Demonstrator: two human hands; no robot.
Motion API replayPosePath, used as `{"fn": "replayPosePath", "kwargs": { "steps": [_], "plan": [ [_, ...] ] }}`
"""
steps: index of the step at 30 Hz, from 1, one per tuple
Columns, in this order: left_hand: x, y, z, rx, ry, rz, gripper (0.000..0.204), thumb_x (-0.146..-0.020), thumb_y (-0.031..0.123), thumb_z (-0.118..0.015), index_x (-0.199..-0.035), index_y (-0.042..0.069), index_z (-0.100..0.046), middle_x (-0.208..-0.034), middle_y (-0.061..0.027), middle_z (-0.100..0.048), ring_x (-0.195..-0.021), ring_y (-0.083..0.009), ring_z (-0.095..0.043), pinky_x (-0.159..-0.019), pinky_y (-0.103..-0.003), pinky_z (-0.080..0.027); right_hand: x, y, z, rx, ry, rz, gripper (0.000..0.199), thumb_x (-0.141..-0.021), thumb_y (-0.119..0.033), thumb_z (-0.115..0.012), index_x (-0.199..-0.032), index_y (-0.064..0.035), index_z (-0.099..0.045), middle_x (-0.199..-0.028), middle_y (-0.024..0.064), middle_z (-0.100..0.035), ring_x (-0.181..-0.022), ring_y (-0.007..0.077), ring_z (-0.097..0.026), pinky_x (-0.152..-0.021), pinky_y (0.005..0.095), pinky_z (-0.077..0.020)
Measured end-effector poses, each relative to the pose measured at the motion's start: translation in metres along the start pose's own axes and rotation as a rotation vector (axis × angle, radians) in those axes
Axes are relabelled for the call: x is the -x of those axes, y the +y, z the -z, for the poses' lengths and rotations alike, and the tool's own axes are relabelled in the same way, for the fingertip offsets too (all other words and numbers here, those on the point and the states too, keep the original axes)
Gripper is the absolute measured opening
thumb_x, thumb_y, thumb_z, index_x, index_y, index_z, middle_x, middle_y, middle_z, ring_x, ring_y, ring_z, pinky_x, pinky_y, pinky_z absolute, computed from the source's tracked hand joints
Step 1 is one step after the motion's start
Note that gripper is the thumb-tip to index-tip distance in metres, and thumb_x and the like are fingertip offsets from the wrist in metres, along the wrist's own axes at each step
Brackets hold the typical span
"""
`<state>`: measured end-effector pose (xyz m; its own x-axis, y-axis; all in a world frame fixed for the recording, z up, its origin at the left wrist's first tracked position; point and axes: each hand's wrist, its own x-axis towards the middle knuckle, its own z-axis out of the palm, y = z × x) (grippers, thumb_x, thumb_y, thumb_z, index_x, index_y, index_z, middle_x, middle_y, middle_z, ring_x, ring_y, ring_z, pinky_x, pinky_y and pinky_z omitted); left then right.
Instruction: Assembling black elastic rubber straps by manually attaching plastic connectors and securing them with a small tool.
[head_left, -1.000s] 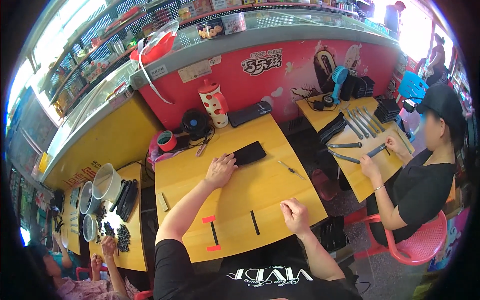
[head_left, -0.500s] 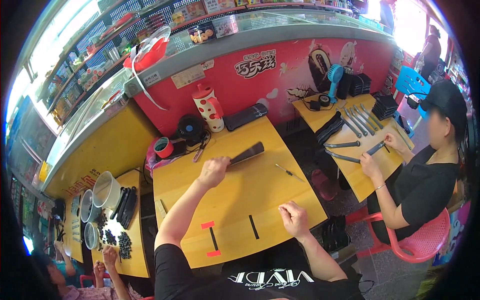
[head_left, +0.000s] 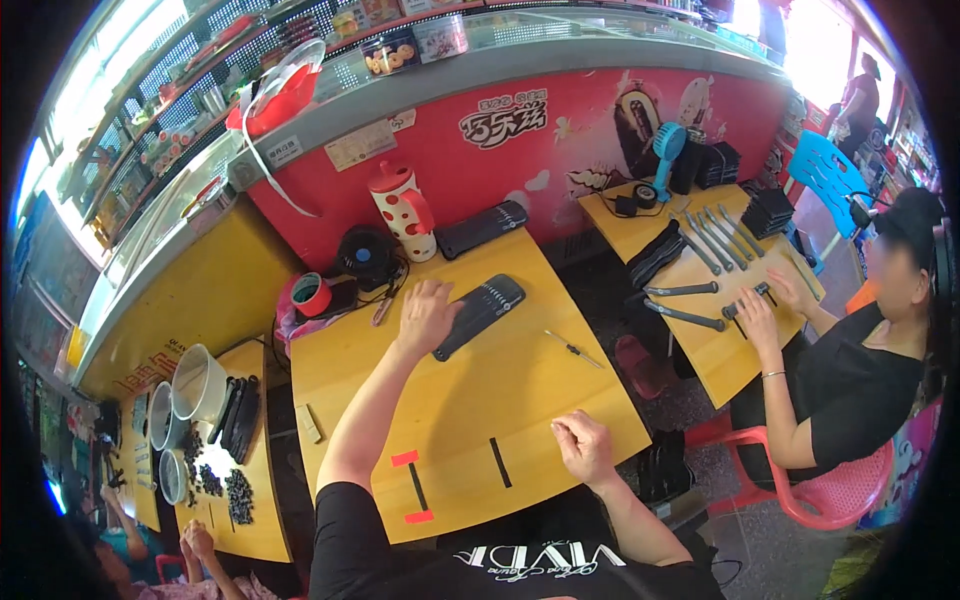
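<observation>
A flat, black, rounded-end bundle [head_left: 482, 316] with pale print lies flat near the middle of the yellow table [head_left: 360, 420]. My left hand [head_left: 428, 315] is at its left edge, fingers loosely spread and not wrapped round it. Closer to me on the right, my right hand [head_left: 583, 445] hovers over the table with its fingers curled together; anything inside them is hidden. Between the hands and the front edge, a black strip [head_left: 500, 462] and another black strip [head_left: 418, 487] with red tape [head_left: 405, 458] at its ends lie on the tabletop. A thin pointed tool [head_left: 572, 348] rests on the right.
Along the back stand a small black fan [head_left: 367, 254], a spotted tumbler [head_left: 404, 214] and another black bundle [head_left: 482, 229]. A red tape roll [head_left: 311, 295] sits at the back left. A co-worker [head_left: 840, 360] handles black straps at the right table; tubs [head_left: 200, 382] stand left.
The black bundle, tilted up in my left hand before, now lies flat with its printed face up. My left hand has loosened from it. The right hand has barely moved.
</observation>
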<state>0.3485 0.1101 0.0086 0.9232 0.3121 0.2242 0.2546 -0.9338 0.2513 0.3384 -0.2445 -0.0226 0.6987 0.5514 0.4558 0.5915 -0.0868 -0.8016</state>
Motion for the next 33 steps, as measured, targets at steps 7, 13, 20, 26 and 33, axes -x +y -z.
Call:
{"fn": "replayPosePath", "kwargs": {
  "steps": [7,13,20,26,33],
  "plan": [
    [0.007,0.025,-0.026,-0.174,-0.243,-0.108,0.083,-0.089,0.056,-0.053,-0.15,0.007,-0.025,-0.156,-0.0185,-0.019,-0.143,-0.0409,-0.021,-0.107,-0.06,-0.027,-0.004,-0.007,0.003,0.022,-0.047,-0.064,0.004,-0.086,-0.002,-0.064,-0.089,0.0004,-0.063,-0.076,0.0138,-0.061,-0.065,0.0291,-0.062,-0.055,0.0354,-0.0464],
    [0.0,0.028,-0.029,-0.164,-0.295,-0.135,0.086,-0.089,0.06,-0.05,-0.151,0.008,-0.022,-0.158,-0.0179,-0.016,-0.144,-0.0399,-0.019,-0.108,-0.061,-0.025,-0.003,-0.005,0.004,0.027,-0.026,-0.068,0.003,-0.086,-0.002,-0.063,-0.088,0.0006,-0.062,-0.076,0.0134,-0.061,-0.064,0.029,-0.061,-0.054,0.0354,-0.0456],
    [0.0,0.022,-0.025,-0.166,-0.261,-0.109,0.081,-0.091,0.06,-0.047,-0.152,0.012,-0.023,-0.158,-0.0184,-0.018,-0.145,-0.0387,-0.018,-0.108,-0.061,-0.025,-0.005,-0.005,0.001,0.01,-0.027,-0.05,0.004,-0.085,-0.002,-0.064,-0.088,0.0001,-0.063,-0.075,0.0128,-0.061,-0.064,0.029,-0.062,-0.054,0.0357,-0.0469],
    [-0.005,0.028,-0.031,-0.189,-0.255,-0.131,0.078,-0.092,0.057,-0.046,-0.152,0.012,-0.023,-0.157,-0.0179,-0.02,-0.144,-0.0381,-0.021,-0.106,-0.06,-0.026,-0.003,-0.003,0.006,0.021,-0.025,-0.065,0.005,-0.085,-0.003,-0.065,-0.088,-0.0008,-0.063,-0.076,0.0124,-0.061,-0.065,0.0297,-0.063,-0.055,0.0359,-0.0479],
    [-0.006,0.034,-0.032,-0.172,-0.218,-0.132,0.079,-0.092,0.057,-0.046,-0.151,0.008,-0.024,-0.155,-0.017,-0.024,-0.143,-0.0375,-0.023,-0.105,-0.059,-0.028,-0.002,-0.005,0.006,0.018,-0.029,-0.075,0.005,-0.084,-0.003,-0.065,-0.088,-0.0008,-0.062,-0.077,0.0122,-0.062,-0.066,0.0296,-0.063,-0.056,0.0359,-0.0481]
  ]
}}
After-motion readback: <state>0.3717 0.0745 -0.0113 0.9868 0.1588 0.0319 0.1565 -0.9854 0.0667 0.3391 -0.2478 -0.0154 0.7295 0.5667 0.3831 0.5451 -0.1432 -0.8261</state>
